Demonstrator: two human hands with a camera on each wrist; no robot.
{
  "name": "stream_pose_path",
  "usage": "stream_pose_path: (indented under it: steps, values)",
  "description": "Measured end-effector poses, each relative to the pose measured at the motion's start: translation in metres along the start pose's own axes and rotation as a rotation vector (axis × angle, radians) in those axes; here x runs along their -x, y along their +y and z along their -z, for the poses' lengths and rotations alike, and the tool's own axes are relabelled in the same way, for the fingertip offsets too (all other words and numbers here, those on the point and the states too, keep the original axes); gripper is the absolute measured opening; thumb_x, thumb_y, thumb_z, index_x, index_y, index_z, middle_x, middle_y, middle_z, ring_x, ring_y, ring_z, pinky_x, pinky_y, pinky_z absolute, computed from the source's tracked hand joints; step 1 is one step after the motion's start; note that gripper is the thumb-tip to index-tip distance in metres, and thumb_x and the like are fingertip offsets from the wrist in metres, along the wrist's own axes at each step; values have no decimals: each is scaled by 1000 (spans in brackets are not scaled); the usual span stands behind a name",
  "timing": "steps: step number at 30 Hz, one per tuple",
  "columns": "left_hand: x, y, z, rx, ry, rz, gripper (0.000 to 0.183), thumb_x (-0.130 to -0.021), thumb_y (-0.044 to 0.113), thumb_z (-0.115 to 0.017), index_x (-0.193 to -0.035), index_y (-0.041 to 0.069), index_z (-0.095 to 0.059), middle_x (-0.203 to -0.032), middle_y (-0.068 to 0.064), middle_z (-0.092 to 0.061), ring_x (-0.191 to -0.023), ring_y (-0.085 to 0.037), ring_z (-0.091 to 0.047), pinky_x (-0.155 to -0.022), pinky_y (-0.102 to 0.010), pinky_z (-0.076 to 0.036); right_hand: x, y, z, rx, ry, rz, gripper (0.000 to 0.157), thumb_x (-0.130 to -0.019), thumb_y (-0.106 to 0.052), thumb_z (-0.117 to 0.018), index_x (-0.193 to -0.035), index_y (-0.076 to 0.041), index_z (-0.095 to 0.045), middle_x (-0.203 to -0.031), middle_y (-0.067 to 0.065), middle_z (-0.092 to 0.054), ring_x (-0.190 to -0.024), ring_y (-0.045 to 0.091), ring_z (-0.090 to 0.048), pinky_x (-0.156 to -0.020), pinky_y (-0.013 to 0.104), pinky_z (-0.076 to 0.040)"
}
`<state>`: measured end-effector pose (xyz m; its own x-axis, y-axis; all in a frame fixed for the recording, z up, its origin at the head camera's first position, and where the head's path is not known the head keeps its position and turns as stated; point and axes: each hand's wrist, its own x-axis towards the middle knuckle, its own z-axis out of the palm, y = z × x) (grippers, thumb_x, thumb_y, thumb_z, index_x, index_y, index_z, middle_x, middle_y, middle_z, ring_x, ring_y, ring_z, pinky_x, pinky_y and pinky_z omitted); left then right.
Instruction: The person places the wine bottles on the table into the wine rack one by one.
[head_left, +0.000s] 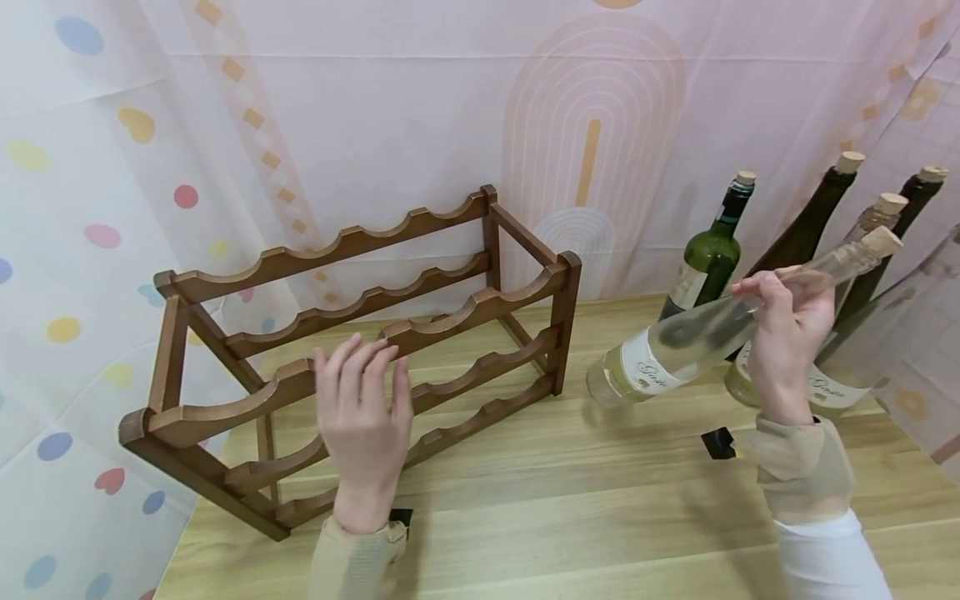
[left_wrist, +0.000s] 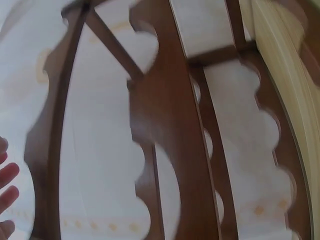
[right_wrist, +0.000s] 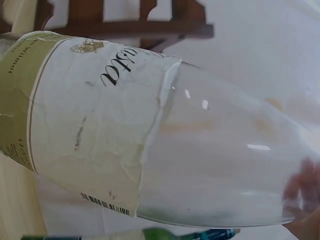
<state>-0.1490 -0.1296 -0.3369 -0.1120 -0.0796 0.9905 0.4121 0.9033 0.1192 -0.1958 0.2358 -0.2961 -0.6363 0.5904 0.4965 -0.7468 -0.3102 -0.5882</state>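
Note:
A clear glass wine bottle [head_left: 675,350], corked and with a white and olive label, is gripped around its neck by my right hand [head_left: 795,350]. It tilts, base toward the rack and cork to the upper right; its label [right_wrist: 100,110] fills much of the right wrist view. My left hand [head_left: 363,417], fingers extended, is at the front top rail of the brown wooden wine rack [head_left: 345,246]. Whether those fingertips touch the rail I cannot tell. The left wrist view shows the scalloped rails [left_wrist: 170,110] close up, with fingertips [left_wrist: 7,190] at the left edge.
Several corked bottles stand at the table's right, including a green bottle [head_left: 708,258], a dark bottle [head_left: 806,217] and a clear bottle [head_left: 847,379]. Behind the wooden table [head_left: 540,517] hangs a patterned cloth [head_left: 420,108].

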Motion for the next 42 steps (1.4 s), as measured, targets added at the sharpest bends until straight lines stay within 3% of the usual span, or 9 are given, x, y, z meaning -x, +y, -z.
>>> stream_pose_path:
  steps: [4,10,15,20,23,29,37,42]
  values:
    - [2,16,-6,88,-86,-64,25,-95,20,-57,-93,-3,-65,-96,-17,-69,-100,-33,-62,-106,-44,-44,9,-6,-6,-82,11,-15,10,-89,12,-45,-89,2,-47,-69,16,-57,-57,24,-60,-59,30,-57]
    - [9,38,-18,257,-300,-100,33,-93,28,-60,-104,-3,-62,-104,-16,-66,-100,-30,-63,-85,-36,-56,26,-10,-11,-220,48,-37,9,-89,14,-44,-84,7,-47,-63,18,-57,-55,27,-59,-57,33,-56]
    - [19,54,-28,357,-513,-94,60,-85,46,-64,-123,0,-55,-118,-14,-63,-112,-28,-60,-96,-35,-52,39,-10,-12,-245,63,-57,8,-90,11,-45,-84,7,-48,-63,18,-58,-54,28,-60,-58,34,-56]
    - [35,71,-37,358,-736,-78,88,-70,54,-74,-138,8,-45,-133,-11,-56,-125,-28,-54,-105,-37,-46,52,-10,-15,-266,69,-73,13,-91,9,-43,-81,5,-50,-62,17,-58,-55,27,-58,-60,33,-56]
    - [42,79,-41,353,-826,-53,95,-65,57,-78,-141,12,-42,-137,-8,-54,-127,-28,-52,-104,-40,-46,58,-10,-16,-307,72,-89,13,-92,8,-43,-80,5,-49,-62,18,-57,-56,28,-56,-60,33,-55]
    - [47,91,-44,352,-888,-47,100,-58,62,-81,-140,19,-43,-135,-2,-55,-126,-23,-53,-100,-40,-49,68,-11,-17,-420,88,-117,13,-92,10,-40,-80,7,-45,-62,20,-56,-56,30,-55,-58,36,-54]
    - [48,99,-41,330,-894,-91,107,-52,63,-83,-142,24,-40,-126,-3,-61,-113,-19,-61,-84,-36,-56,78,-12,-15,-465,148,-157,12,-92,9,-38,-81,8,-42,-63,20,-55,-56,30,-55,-57,37,-54]
    - [49,101,-40,311,-887,-105,103,-51,55,-87,-139,22,-44,-115,-2,-65,-100,-18,-65,-75,-33,-57,82,-12,-13,-485,163,-187,14,-93,9,-36,-81,7,-42,-63,20,-55,-56,30,-56,-58,36,-54]
